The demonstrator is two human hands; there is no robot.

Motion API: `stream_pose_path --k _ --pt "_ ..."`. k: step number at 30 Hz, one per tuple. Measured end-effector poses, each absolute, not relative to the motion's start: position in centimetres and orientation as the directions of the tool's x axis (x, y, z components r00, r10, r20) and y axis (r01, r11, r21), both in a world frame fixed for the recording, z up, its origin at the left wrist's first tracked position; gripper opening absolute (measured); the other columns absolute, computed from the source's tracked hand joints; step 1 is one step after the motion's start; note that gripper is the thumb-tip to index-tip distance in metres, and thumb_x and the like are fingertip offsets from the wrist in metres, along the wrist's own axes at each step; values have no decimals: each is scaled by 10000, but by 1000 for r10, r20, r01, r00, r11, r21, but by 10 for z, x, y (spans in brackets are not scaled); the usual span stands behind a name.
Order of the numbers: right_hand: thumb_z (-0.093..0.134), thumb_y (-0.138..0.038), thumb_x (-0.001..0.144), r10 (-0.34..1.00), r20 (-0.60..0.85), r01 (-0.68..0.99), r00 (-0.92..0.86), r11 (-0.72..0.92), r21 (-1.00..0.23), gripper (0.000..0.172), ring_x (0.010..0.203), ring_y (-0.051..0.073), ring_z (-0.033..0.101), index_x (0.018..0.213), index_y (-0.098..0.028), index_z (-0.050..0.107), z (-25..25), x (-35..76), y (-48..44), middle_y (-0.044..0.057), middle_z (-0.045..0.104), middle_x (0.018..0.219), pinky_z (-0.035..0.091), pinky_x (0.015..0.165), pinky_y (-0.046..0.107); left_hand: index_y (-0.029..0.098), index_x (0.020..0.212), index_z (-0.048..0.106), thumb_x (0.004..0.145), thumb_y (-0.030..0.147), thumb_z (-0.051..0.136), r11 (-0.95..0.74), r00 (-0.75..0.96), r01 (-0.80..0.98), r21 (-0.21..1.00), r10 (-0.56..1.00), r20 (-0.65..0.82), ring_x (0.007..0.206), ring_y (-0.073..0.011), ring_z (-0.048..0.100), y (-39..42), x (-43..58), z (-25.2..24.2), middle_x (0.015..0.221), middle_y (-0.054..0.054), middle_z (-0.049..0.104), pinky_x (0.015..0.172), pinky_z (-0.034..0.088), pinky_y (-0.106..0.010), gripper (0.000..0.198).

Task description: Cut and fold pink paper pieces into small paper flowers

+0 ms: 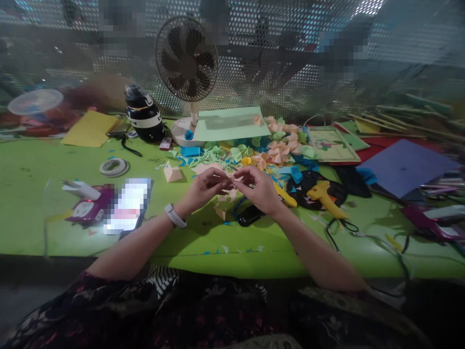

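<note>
My left hand (208, 188) and my right hand (258, 189) meet over the middle of the table, fingertips pinched together. Between them is a small piece of peach paper (230, 179), mostly covered by the fingers. Scraps of cut paper (220, 211) lie just below the hands. Behind them spreads a heap of green paper pieces (236, 154) and curled peach paper pieces (279, 151). A folded peach paper (172, 173) stands left of my left hand. Under my right wrist lies a black, shiny object (250, 215), beside a yellow tool (285, 195) partly hidden by that hand.
A yellow glue gun (329, 199) rests on a black round mat (300, 185), its cord trailing rightward. A lit phone (128, 206), tape roll (114, 166), black bottle (144, 116) and fan (187, 60) stand left and behind. Purple paper (407, 167) lies right on the green table (283, 252).
</note>
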State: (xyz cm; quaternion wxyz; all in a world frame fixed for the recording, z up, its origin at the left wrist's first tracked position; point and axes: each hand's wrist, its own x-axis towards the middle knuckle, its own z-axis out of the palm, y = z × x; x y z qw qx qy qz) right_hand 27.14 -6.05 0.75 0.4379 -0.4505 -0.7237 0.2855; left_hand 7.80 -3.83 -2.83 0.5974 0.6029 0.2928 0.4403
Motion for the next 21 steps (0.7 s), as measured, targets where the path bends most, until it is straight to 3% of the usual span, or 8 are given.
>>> stream_pose_path --k 21 --pt "694 -366 826 911 343 406 -228 410 -817 204 672 138 637 925 -207 613 6 274 -58 37 705 891 527 630 305 176 913 560 824 408 748 -217 452 -148 965 853 261 913 -201 754 -39 78 -29 906 -53 733 810 647 -325 312"
